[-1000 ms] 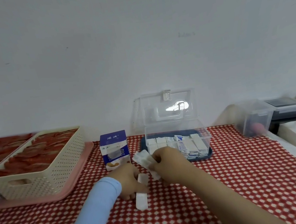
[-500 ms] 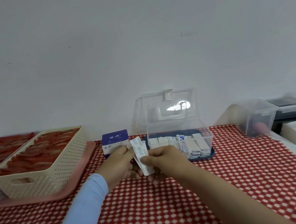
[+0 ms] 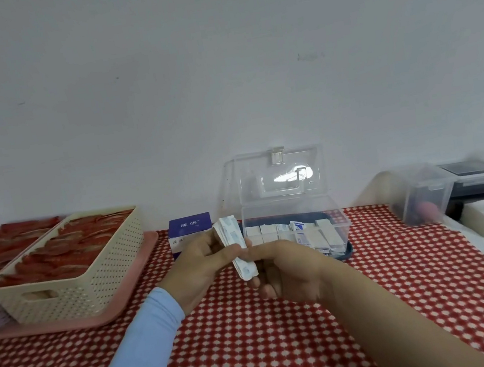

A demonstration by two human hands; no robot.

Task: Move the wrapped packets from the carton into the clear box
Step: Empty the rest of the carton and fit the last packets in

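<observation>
The left hand (image 3: 196, 264) pinches a stack of packets (image 3: 235, 248) between thumb and fingers near its middle. The right hand (image 3: 288, 270) clamps on the lower end of the same stack, with its forefinger laid along the face. The stack stands nearly upright in the air above the tabletop (image 3: 257, 338) and fans a little at the top.

The step in hand looks like squaring the bundle before it goes in. To do it well, I judge the right hand should take the whole bundle with a firm, even pinch across its width (smooth wrappers probably slide past each other easily). The left hand should let go only once nothing is loose.

The clear box (image 3: 288, 211) sits near the stack at 1 o'clock, its lid (image 3: 277, 175) tipped back upright, with rows of packets (image 3: 305, 236) standing inside. The bundle is best lowered on edge into a free gap to match those rows, not dropped.

The carton (image 3: 189, 225) stands at 11 o'clock, just behind the left hand. Whether more packets remain inside it cannot be told. A basket (image 3: 68, 272) lies at 9 o'clock, well apart.
</observation>
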